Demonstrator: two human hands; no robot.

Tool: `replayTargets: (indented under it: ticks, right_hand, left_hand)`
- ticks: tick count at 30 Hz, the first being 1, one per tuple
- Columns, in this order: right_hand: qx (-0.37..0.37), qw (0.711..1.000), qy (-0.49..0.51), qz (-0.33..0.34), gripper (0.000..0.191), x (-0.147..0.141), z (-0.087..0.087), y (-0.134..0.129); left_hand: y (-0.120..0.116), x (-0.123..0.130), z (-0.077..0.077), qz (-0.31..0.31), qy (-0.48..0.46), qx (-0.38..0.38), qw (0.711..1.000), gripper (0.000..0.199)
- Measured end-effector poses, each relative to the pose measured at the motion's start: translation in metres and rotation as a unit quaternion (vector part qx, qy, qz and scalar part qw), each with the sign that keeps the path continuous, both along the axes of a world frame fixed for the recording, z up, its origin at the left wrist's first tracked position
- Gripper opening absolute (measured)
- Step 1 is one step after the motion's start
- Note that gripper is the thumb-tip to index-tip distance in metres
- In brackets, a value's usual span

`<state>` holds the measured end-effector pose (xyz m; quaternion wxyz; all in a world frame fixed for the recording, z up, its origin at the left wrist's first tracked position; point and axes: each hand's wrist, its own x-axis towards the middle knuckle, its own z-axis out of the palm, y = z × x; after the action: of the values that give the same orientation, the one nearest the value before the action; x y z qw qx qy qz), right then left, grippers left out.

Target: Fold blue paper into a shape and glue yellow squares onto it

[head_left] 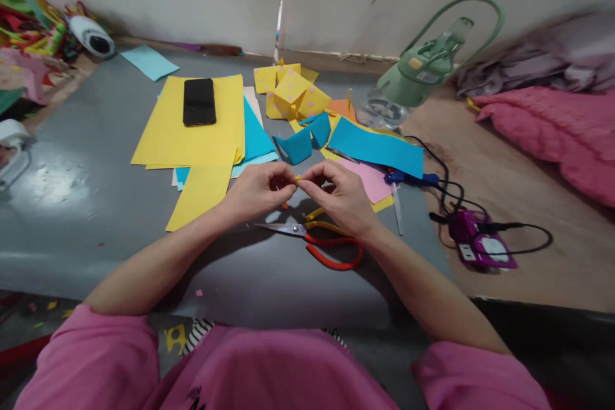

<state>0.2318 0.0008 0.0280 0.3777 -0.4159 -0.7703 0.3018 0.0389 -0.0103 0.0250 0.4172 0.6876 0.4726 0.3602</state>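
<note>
My left hand (262,189) and my right hand (339,195) meet at the fingertips over the middle of the grey table. Both pinch a tiny yellow piece (298,178), mostly hidden by the fingers. Below them lie red-handled scissors (331,241), their closed-looking blades pointing left; a yellow handle shows partly under my right hand. Just beyond my hands are folded blue paper pieces (295,146), and behind these sit yellow folded paper shapes with pink dots (291,93). A blue paper strip (377,146) lies to the right, over pink paper (368,179).
A black phone (199,102) rests on yellow sheets (158,134) at left. Back right stands a green-topped bottle (416,77). A blue glue gun (413,178) with a clear stick and cables lies near a purple power strip (480,240). Pink fabric (552,134) is far right.
</note>
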Motion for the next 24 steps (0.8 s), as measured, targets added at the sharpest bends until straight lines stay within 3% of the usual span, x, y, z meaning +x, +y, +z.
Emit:
replayTargets:
  ticks: [7, 12, 18, 24]
  right_hand:
    - [-0.043, 0.999, 0.013, -0.006, 0.027, 0.0014, -0.0044, 0.0033]
    - [-0.073, 0.997, 0.027, 0.007, 0.022, 0.0008, -0.0032, 0.0028]
    - [-0.183, 0.975, 0.122, 0.016, 0.028, -0.0005, -0.0025, 0.0033]
    - [-0.194, 0.973, 0.123, 0.011, 0.029, 0.001, -0.0033, 0.0048]
  left_hand:
    - [0.0, -0.0008, -0.0007, 0.006, 0.037, 0.035, 0.999, 0.009]
    - [-0.0001, -0.0012, 0.0003, 0.001, 0.03, -0.001, 1.0, 0.009]
    - [-0.0004, -0.0001, -0.0001, -0.025, -0.045, -0.083, 0.995, 0.024]
    - [0.0012, -0.0007, 0.0014, 0.018, -0.054, -0.066, 0.996, 0.022]
